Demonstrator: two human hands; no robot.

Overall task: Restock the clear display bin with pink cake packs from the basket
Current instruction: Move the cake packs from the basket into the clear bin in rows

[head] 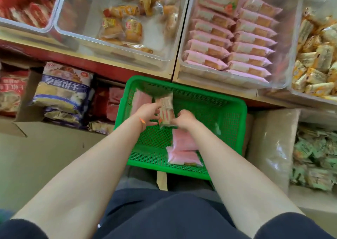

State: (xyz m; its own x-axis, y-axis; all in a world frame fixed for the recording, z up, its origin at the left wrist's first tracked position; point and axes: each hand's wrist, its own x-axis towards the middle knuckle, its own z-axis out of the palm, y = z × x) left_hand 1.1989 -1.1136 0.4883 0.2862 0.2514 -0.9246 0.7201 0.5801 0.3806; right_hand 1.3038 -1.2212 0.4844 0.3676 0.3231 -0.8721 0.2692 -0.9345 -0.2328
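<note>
A green mesh basket (228,118) stands on the floor below the shelf. Over its middle, my left hand (145,113) and my right hand (186,119) both hold one pink cake pack (166,111), which stands upright between them. More pink packs lie in the basket: a pair (182,148) near the front wall under my right forearm and another (143,100) behind my left hand. The clear display bin (284,60) sits on the shelf at upper right, with two neat rows of pink cake packs (231,43) inside.
A clear bin of yellow and brown cake packs (125,25) sits left of the pink bin, and a bin of red packs (27,7) lies far left. Yellow-wrapped snacks (313,60) fill the right bin. Cardboard boxes with biscuit bags (63,94) and green packs (313,156) flank the basket.
</note>
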